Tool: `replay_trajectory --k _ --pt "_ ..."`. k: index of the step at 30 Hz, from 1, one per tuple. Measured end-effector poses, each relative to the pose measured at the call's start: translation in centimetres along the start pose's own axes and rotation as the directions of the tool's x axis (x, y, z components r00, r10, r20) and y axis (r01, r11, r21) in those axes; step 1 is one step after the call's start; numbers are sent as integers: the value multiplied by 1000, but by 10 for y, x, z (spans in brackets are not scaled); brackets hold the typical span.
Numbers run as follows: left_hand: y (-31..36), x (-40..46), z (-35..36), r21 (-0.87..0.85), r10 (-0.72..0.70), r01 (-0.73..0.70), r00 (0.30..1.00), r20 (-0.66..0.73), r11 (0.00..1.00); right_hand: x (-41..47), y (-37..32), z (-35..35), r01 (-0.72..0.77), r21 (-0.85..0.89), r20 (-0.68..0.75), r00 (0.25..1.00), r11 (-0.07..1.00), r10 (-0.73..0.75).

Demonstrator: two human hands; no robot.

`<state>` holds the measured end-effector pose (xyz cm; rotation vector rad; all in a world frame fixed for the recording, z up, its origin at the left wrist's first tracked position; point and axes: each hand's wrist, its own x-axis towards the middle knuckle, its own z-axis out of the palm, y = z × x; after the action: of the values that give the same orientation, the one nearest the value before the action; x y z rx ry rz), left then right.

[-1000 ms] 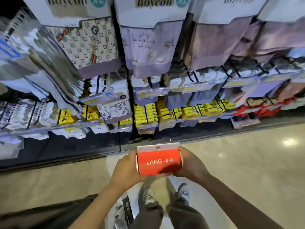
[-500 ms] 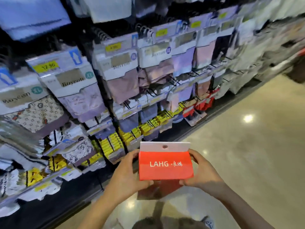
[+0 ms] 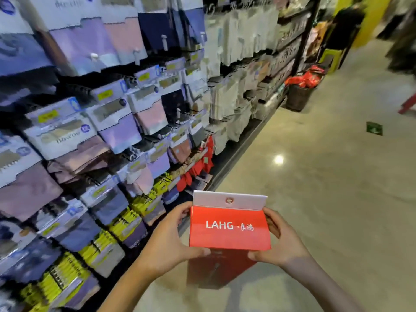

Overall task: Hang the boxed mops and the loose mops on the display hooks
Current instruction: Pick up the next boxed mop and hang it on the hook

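Glossy beige floor (image 3: 337,199) beside long packed display racks (image 3: 135,109).

There is 1 view only, from a camera worn on the person's head, looking forward and steeply down. It sits close above the red cardboard box with a white hang tab (image 3: 229,224), which is at lower centre. The tall display rack of hanging packaged garments (image 3: 94,122) runs obliquely along the left, receding toward the upper right. The glossy beige floor (image 3: 337,188) fills the right.
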<state>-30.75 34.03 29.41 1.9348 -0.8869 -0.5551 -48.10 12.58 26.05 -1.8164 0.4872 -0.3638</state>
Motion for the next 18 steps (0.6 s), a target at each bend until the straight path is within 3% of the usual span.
replay_trajectory --k 11,18 --pt "113 135 162 -119 126 -101 965 230 988 -17 29 -198 -44 -18 -289 957 999 37" --pt "169 241 258 -152 188 -133 878 440 979 -12 50 -301 -135 -40 -511 854 990 96"
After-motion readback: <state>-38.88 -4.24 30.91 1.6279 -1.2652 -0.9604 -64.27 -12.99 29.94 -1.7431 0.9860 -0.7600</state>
